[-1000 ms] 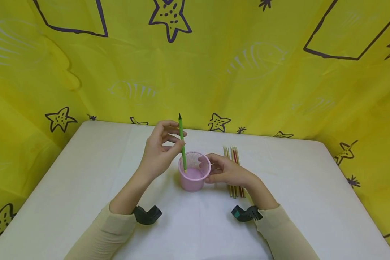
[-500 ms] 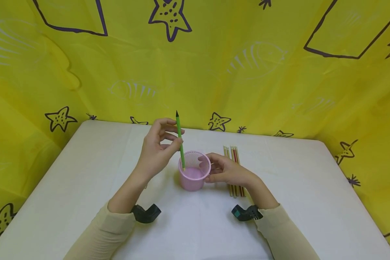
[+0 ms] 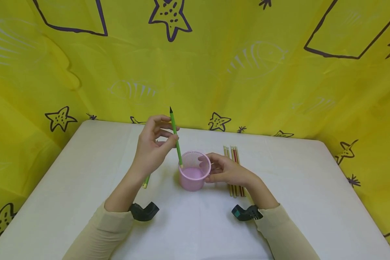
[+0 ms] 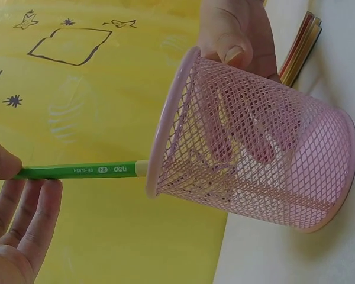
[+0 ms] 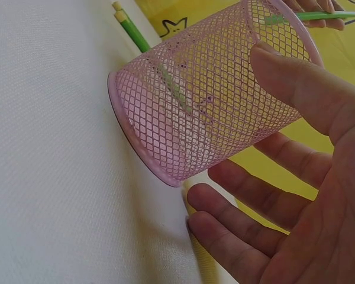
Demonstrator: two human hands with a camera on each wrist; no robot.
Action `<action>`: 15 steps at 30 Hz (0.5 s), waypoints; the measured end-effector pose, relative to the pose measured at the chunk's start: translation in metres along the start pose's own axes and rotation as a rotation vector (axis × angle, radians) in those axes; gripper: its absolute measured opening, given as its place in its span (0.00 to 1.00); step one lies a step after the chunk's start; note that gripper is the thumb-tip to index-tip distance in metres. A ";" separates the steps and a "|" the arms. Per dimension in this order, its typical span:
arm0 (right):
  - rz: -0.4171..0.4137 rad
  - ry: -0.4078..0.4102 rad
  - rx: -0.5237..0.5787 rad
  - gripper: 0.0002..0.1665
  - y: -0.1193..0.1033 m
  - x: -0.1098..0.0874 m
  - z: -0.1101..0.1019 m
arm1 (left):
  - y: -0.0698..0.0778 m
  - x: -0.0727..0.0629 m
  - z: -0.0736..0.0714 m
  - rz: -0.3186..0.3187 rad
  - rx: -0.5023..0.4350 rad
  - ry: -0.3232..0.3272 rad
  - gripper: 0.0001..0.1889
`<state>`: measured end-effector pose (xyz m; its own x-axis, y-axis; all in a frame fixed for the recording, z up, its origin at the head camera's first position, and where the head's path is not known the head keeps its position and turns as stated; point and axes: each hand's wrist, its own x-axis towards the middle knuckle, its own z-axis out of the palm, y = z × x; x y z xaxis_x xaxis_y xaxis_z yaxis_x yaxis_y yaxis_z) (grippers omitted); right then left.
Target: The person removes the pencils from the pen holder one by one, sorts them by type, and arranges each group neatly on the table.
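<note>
My left hand (image 3: 149, 150) pinches a green pencil (image 3: 176, 141) between thumb and fingers, dark tip up. Its pale lower end is at the left rim of a pink mesh pencil cup (image 3: 192, 185). In the left wrist view the pencil (image 4: 86, 171) bears printed lettering and ends right at the rim of the cup (image 4: 254, 136). My right hand (image 3: 227, 172) holds the upright cup from the right. Its thumb lies near the rim in the right wrist view, with the fingers (image 5: 251, 192) on the other side. No pencil shows inside the cup.
Several gold and red pencils (image 3: 234, 189) lie side by side on the white table (image 3: 195, 227), partly under the right hand. More green pencil (image 3: 146, 181) shows beside the left wrist, lying on the table. A yellow patterned curtain (image 3: 195, 72) hangs behind.
My left hand has moved left and slightly up, drawing the pencil's lower end from inside the cup to its rim. The green pencil by the wrist has come into view. The right hand stays put.
</note>
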<state>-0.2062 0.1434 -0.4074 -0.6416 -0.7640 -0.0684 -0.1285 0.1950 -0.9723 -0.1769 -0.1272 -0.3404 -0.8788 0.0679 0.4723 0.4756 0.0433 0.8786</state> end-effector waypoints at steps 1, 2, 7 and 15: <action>0.000 0.000 -0.002 0.39 0.000 0.000 0.000 | 0.000 0.000 -0.001 0.003 0.000 0.003 0.22; 0.001 0.001 -0.004 0.39 0.000 0.000 0.000 | 0.001 0.000 -0.001 0.007 0.002 0.004 0.22; 0.002 0.004 -0.014 0.40 0.000 0.000 0.001 | 0.004 0.001 -0.004 0.013 0.016 0.017 0.23; 0.010 0.004 -0.019 0.40 -0.001 0.000 0.001 | 0.006 0.002 -0.006 0.010 0.006 0.038 0.22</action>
<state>-0.2058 0.1425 -0.4071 -0.6459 -0.7595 -0.0773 -0.1361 0.2141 -0.9673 -0.1757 -0.1332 -0.3338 -0.8748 0.0309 0.4835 0.4844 0.0487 0.8735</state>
